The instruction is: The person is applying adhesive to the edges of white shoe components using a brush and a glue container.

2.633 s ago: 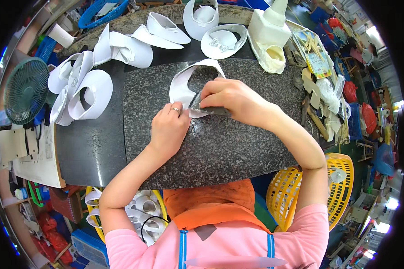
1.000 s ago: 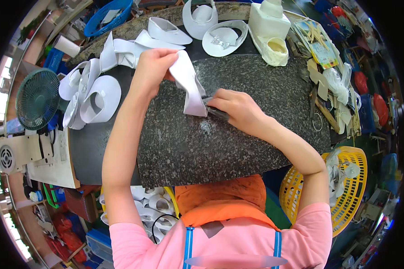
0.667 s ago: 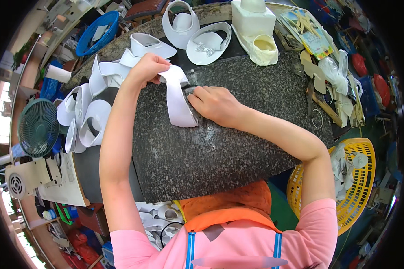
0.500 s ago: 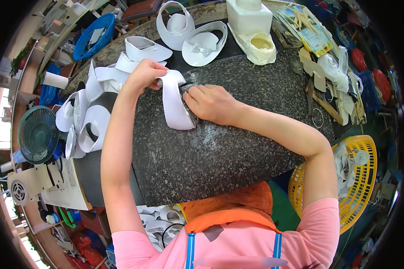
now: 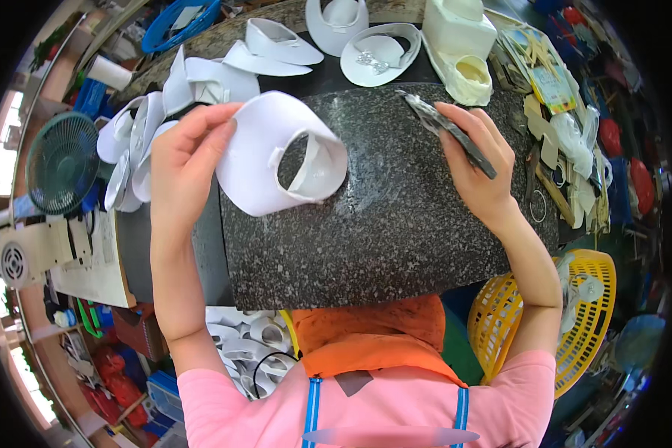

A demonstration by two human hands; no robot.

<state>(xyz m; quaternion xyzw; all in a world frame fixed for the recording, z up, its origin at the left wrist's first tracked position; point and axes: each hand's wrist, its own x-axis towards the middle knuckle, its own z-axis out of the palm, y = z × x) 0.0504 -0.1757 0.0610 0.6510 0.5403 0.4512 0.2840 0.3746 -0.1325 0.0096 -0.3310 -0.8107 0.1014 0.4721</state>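
My left hand (image 5: 190, 160) pinches the edge of a white shoe upper (image 5: 257, 160), a curved piece with an oval opening, held above the speckled dark stone slab (image 5: 395, 231). The opening faces right, and the paler inside shows through it. Apart from it on the right, my right hand (image 5: 479, 153) is closed around a dark narrow tool (image 5: 455, 134) with whitish smears toward its tip. The tip points to the far left, over the slab; I cannot make out the tool's exact kind.
More white uppers (image 5: 276, 46) stand along the far and left edges of the slab. A cream-crusted container (image 5: 463, 45) is at the far right, near scraps and a coloured packet (image 5: 552, 89). A yellow basket (image 5: 604, 299) sits low right, a green fan (image 5: 63, 157) left.
My hands have moved apart. The upper has turned so its opening shows, and my right hand has swung right, off the upper, with the dark tool now plain to see.
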